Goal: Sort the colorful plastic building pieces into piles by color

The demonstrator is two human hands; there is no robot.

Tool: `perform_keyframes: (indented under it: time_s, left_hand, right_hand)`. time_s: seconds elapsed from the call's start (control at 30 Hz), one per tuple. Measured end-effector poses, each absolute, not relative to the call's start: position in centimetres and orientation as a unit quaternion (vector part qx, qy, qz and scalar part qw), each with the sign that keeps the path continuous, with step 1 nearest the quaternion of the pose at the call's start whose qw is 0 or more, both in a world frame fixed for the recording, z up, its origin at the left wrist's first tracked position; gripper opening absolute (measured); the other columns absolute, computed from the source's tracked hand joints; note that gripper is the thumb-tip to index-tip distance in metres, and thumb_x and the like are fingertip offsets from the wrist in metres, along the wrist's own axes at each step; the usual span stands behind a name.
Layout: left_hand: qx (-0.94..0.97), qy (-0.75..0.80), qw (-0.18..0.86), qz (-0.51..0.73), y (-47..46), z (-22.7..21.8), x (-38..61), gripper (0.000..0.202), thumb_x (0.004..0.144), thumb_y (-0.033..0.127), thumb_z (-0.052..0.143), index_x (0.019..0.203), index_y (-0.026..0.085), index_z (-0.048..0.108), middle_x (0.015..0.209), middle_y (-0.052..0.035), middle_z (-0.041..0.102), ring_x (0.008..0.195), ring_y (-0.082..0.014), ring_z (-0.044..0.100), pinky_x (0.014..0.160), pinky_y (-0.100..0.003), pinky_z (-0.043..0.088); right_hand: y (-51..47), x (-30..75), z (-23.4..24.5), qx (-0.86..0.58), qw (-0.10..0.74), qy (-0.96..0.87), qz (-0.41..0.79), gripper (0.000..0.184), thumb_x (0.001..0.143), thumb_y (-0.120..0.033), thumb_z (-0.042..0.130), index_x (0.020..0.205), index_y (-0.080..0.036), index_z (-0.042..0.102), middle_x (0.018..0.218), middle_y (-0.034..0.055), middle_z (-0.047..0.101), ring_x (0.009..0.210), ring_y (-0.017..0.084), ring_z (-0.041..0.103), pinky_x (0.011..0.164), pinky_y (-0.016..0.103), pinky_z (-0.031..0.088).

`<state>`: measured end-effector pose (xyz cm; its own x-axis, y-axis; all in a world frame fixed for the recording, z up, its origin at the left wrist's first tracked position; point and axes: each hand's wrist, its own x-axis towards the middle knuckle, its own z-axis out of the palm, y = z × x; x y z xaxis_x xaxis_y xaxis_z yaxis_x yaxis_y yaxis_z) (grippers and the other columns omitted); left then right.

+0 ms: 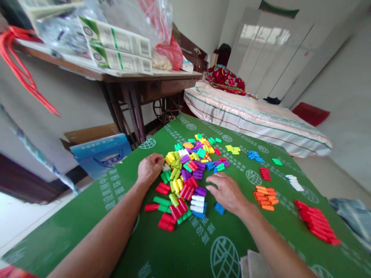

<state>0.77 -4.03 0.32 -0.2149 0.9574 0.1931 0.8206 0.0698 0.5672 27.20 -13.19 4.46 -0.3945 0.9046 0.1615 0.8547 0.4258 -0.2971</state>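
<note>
A mixed pile of small coloured plastic caps (188, 170) lies in the middle of a green printed table cover (179, 251). My left hand (150, 166) rests at the pile's left edge, fingers curled against the yellow and white pieces; whether it holds one I cannot tell. My right hand (227, 191) hovers palm down at the pile's right side, fingers spread, just above a blue piece (219, 208). Sorted groups lie to the right: orange (265, 197), red (317, 226), white (295, 182), small red (265, 173), blue (255, 155), green (276, 161), yellow-green (232, 149).
A wooden sewing table (139, 83) with boxes and plastic bags stands at the left, a blue carton (100, 156) under it. A bed (255, 119) with a striped cover lies beyond the green surface. White wardrobe doors stand behind.
</note>
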Motion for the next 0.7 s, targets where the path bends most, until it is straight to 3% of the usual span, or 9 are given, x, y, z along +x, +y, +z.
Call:
perform_keyframes:
  time_s: [0.23,0.33,0.53,0.7]
  left_hand:
    - [0.620,0.719,0.116,0.292,-4.1,0.5,0.6,0.034,0.076,0.037,0.040,0.088,0.020,0.066,0.082,-0.0034,0.070,0.074,-0.0184,0.063,0.060,-0.024,0.042]
    - [0.621,0.720,0.115,0.287,-4.0,0.7,0.5,0.035,0.076,0.038,0.040,0.090,0.020,0.067,0.083,-0.0037,0.070,0.076,-0.0191,0.063,0.061,-0.024,0.042]
    - [0.628,0.722,0.121,0.265,-3.8,1.1,0.3,0.036,0.077,0.039,0.041,0.093,0.020,0.066,0.086,-0.0047,0.070,0.078,-0.0202,0.063,0.061,-0.024,0.042]
    - [0.625,0.724,0.124,0.262,-3.7,1.2,0.2,0.036,0.077,0.041,0.041,0.095,0.021,0.066,0.085,-0.0044,0.071,0.076,-0.0197,0.063,0.058,-0.024,0.041]
  right_hand:
    - [-11.2,21.4,4.0,-0.590,0.105,-0.798,0.062,0.016,0.083,-0.027,0.053,0.086,-0.018,0.065,0.091,0.0092,0.069,0.088,0.023,0.061,0.073,0.031,0.043]
    - [-10.8,20.9,3.1,-0.603,0.175,-0.765,0.142,0.012,0.078,-0.025,0.057,0.083,-0.019,0.066,0.083,0.0062,0.070,0.081,0.021,0.063,0.069,0.029,0.043]
    - [-10.1,23.3,1.9,-0.623,0.272,-0.696,0.231,0.009,0.072,-0.030,0.062,0.080,-0.028,0.063,0.069,-0.0102,0.068,0.066,0.013,0.063,0.059,0.021,0.044]
    - [-8.2,30.2,2.6,-0.685,0.316,-0.620,0.215,0.017,0.075,-0.032,0.056,0.086,-0.023,0.063,0.074,-0.0020,0.070,0.067,0.016,0.065,0.060,0.025,0.050]
